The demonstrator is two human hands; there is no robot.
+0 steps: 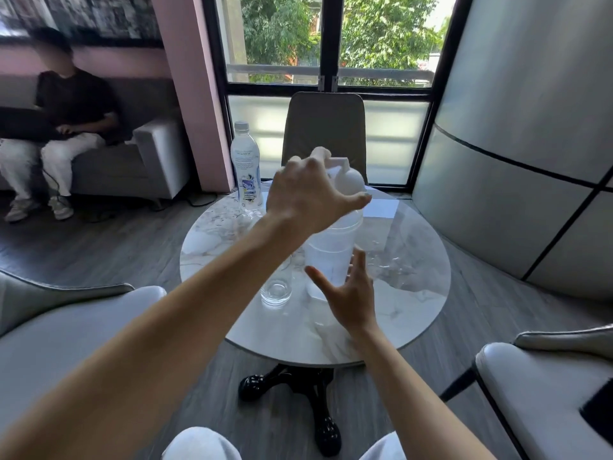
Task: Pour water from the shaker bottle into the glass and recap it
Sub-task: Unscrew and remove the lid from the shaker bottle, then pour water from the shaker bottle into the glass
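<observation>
Shaker bottle (333, 250) stands upright right beside the glass (276, 288), left hand (306, 194) gripping its white lid (346, 180), right hand (350, 295) spread open near its base.

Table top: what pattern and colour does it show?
White marble with grey veining, seen in the head view.

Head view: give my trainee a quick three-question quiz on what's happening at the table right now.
1. True or false: the shaker bottle stands upright on the table.
2. Which hand is on the shaker's lid? A) left hand B) right hand
3. Fill in: the glass stands to the ____ of the shaker in the view.

Key: 1 true; 2 A; 3 left. The right hand is open beside the shaker's body.
</observation>
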